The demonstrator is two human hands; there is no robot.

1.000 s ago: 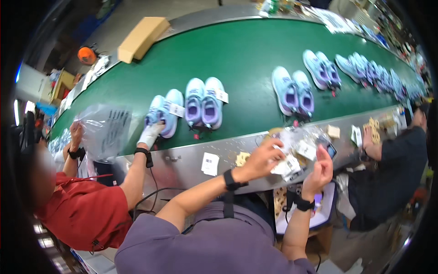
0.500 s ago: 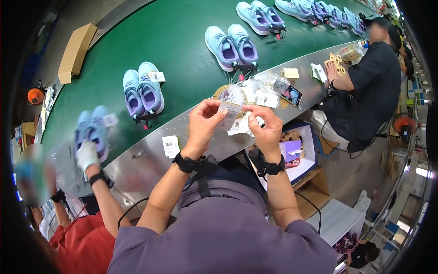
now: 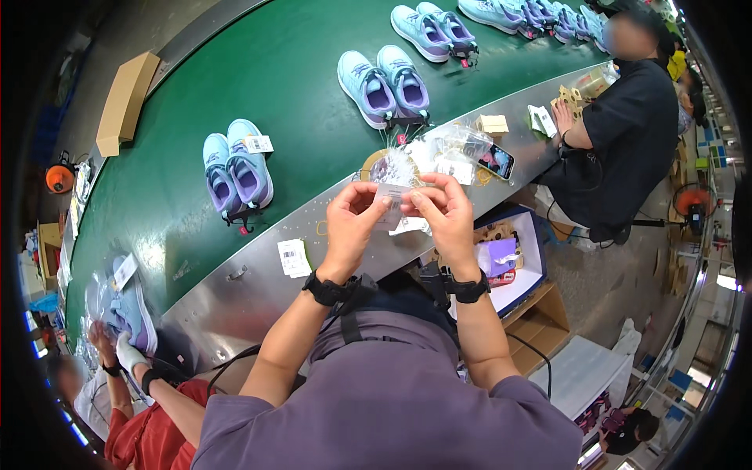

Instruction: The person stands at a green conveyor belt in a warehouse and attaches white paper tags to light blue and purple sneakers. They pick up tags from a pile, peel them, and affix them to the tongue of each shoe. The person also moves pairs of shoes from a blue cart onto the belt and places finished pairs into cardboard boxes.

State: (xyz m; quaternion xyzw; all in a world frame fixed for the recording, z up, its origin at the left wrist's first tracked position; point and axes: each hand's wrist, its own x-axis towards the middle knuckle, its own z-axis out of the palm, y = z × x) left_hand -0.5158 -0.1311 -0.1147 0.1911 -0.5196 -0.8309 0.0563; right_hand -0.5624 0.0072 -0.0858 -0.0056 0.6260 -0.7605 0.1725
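In front of me, above the metal ledge, my left hand [image 3: 352, 223] pinches a white paper hang tag [image 3: 388, 211] between thumb and fingers. My right hand [image 3: 445, 215] is closed at the tag's right edge, its fingertips together on it; any thin string there is too small to make out. Just beyond sit a roll-shaped bundle of clear plastic fasteners [image 3: 393, 168] and loose white tags [image 3: 457, 171]. More tags [image 3: 294, 258] lie left of my left wrist. A light-blue pair of sneakers [image 3: 238, 171] with a tag stands on the green belt.
Further sneaker pairs [image 3: 384, 88] line the green belt [image 3: 305, 102]. A phone [image 3: 497, 161] lies on the metal ledge [image 3: 258, 270]. An open box [image 3: 533, 270] sits by my right forearm. Co-workers flank me: one in black [image 3: 627, 141], one in red [image 3: 157, 427] handling shoes.
My right hand has come in closer against the tag, and the tag sits slightly lower. The left co-worker has drawn a sneaker pair nearer to themselves. Shoes on the belt appear shifted slightly left.
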